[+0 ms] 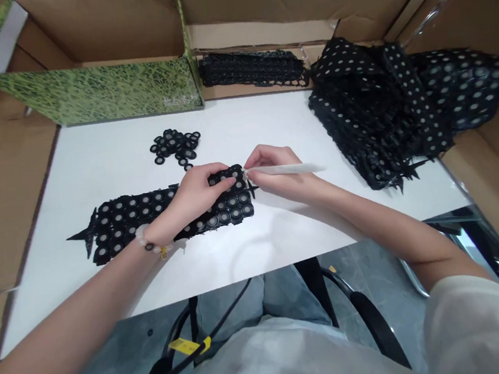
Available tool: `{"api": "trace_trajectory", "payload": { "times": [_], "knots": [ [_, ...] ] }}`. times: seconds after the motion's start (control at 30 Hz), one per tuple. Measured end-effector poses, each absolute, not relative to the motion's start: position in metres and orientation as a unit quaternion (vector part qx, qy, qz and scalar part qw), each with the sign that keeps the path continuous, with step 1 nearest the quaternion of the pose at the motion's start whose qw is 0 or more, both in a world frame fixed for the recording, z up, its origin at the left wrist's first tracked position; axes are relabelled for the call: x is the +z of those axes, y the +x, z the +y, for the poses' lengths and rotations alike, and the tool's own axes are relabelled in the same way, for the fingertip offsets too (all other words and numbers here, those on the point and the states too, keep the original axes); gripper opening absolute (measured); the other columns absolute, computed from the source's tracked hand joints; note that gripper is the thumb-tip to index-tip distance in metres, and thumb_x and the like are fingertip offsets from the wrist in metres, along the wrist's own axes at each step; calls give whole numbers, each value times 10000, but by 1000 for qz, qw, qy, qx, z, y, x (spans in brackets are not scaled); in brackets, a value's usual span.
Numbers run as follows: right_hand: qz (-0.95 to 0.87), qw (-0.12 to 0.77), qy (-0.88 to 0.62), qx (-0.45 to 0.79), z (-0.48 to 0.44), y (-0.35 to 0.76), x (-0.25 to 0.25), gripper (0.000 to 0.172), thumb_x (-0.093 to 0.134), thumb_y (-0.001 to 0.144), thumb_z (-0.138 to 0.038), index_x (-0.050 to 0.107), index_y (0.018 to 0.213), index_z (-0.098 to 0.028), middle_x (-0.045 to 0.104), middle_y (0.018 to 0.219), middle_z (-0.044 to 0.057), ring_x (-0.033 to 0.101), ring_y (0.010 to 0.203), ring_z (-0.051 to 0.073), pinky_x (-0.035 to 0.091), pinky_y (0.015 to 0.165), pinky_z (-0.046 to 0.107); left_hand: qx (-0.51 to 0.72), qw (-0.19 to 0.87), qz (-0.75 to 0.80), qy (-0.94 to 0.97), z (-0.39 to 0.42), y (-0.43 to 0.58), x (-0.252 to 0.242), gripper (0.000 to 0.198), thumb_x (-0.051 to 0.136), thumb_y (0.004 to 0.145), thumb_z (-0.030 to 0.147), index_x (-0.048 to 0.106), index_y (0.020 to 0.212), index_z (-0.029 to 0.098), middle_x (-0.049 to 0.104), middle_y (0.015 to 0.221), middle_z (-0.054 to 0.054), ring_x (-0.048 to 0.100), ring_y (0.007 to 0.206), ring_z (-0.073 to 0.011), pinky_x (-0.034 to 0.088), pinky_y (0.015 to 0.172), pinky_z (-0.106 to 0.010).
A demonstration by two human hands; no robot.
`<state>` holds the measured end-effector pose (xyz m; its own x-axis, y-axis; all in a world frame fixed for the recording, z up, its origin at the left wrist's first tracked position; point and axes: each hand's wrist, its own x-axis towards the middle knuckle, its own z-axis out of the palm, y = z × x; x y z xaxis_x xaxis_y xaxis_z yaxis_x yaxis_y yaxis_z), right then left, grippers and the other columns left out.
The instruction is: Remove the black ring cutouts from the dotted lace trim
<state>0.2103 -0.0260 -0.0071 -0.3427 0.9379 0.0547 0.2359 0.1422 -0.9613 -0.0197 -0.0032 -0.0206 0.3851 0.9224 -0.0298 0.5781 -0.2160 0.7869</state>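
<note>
A black strip of moulded rings with pale centres (128,217) lies flat on the white table (95,161). My left hand (199,195) presses down on the strip's right end, fingers curled over it. My right hand (275,175) pinches a thin white stick tool (292,169), whose tip touches the strip's upper right corner. Loose black rings (175,145) sit in a small heap just beyond the strip.
A big pile of the same black strips (392,106) fills the right side of the table. More strips (250,69) lie at the back. A green patterned cardboard box (88,91) stands open at the back left. Brown cardboard walls surround the table.
</note>
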Motion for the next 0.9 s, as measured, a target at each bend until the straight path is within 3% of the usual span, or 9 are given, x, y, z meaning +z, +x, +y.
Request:
{"api": "trace_trajectory", "payload": {
  "times": [0.53,0.9],
  "knots": [
    [-659,378,-447,472,-24,211,-9,157,729,872,-333,717,858,-178,718,815,20,614,744,151,450,665,286,246,361,494,752,-2,-20,-25,330,681,838,500,785,933,202,826,1043,-79,724,990,-284,526,962,-375],
    [-649,378,-446,487,-19,211,-18,229,805,841,-387,793,883,-162,764,851,47,648,776,160,474,695,288,234,338,514,753,-8,-16,-17,348,663,857,526,733,770,196,811,881,-70,711,865,-279,498,794,-360]
  ]
}}
